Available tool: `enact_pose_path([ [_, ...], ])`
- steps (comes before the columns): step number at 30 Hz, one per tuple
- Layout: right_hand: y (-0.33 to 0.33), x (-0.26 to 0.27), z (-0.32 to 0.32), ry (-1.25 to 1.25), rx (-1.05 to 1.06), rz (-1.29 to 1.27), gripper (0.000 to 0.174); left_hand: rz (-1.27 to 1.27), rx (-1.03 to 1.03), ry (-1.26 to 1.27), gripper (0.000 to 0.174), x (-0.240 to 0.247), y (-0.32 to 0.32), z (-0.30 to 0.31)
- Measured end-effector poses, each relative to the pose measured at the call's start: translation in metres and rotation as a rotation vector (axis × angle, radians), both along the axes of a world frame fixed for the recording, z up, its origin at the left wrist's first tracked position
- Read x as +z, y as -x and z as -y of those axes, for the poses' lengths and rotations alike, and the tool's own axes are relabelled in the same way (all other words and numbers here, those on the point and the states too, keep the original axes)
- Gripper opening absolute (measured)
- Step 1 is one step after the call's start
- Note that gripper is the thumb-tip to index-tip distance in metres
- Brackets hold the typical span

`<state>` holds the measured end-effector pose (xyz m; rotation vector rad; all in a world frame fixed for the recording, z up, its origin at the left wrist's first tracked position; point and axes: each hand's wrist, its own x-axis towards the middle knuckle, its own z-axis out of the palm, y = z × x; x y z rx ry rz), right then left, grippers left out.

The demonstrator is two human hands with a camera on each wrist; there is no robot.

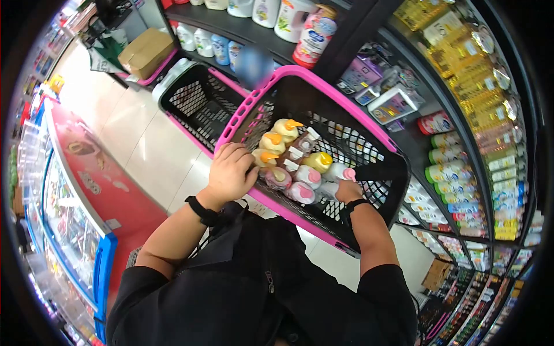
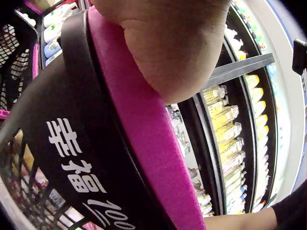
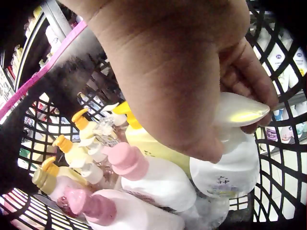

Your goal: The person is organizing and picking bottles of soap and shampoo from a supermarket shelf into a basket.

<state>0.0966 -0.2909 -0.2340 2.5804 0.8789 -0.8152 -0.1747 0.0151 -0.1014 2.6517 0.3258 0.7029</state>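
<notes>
A black lattice shopping basket (image 1: 369, 112) with a pink rim stands in front of me, holding several pump bottles. My left hand (image 1: 231, 170) holds its near left corner, thumb over the inner side; in the left wrist view the heel of the hand lies on the pink rim (image 2: 139, 120). Down inside the basket, my right hand (image 1: 348, 190) grips a white pump bottle (image 3: 223, 167) at its pump head (image 3: 240, 110). Beside that bottle are a yellow pump bottle (image 3: 160, 148) and white bottles with pink pumps (image 3: 127, 160). Cream bottles with orange pumps (image 1: 272, 141) sit farther left.
A second black basket (image 1: 205, 101) with pink edging adjoins on the left, and a cardboard box (image 1: 145, 53) lies beyond. Shelves of bottles (image 1: 461, 75) rise ahead and right. A red freezer (image 1: 92, 167) with blue edging stands left, across the tiled floor (image 1: 141, 147).
</notes>
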Motion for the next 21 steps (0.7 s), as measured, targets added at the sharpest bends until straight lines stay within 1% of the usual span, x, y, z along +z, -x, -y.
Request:
enact_pose_path([
  [2,-0.006,-0.024,0.003,0.069,-0.006,-0.01,0.049,0.002,0.006,-0.01,0.019,-0.002,-0.001,0.0],
  [4,-0.011,-0.051,0.012,0.007,-0.017,0.002,0.048,-0.009,0.001,-0.014,0.018,-0.003,-0.002,0.0],
  [7,-0.01,-0.064,0.016,-0.051,-0.058,0.019,0.045,-0.032,-0.008,-0.004,0.019,-0.004,-0.003,-0.001],
  [8,-0.008,-0.062,0.013,-0.062,-0.075,0.027,0.044,-0.045,-0.006,-0.002,0.019,-0.004,-0.002,-0.001],
  [10,-0.018,-0.061,0.013,0.001,-0.123,0.005,0.041,-0.063,-0.013,0.0,0.019,-0.003,-0.003,-0.001],
  [12,-0.024,-0.074,0.027,-0.121,-0.139,0.036,0.043,-0.077,-0.025,0.006,0.019,-0.005,-0.003,-0.002],
  [16,-0.021,-0.068,0.021,0.009,-0.281,0.005,0.046,-0.105,-0.052,-0.003,0.018,0.003,-0.004,-0.002],
  [18,-0.026,-0.068,0.02,0.064,-0.277,-0.045,0.049,-0.13,-0.076,0.011,0.019,0.004,-0.005,-0.003],
  [20,-0.026,-0.059,0.023,0.072,-0.267,-0.004,0.052,-0.161,-0.111,0.034,0.02,0.009,-0.005,-0.006],
  [21,-0.027,-0.054,0.022,0.076,-0.264,0.017,0.053,-0.188,-0.171,0.076,0.019,0.014,-0.004,-0.012],
])
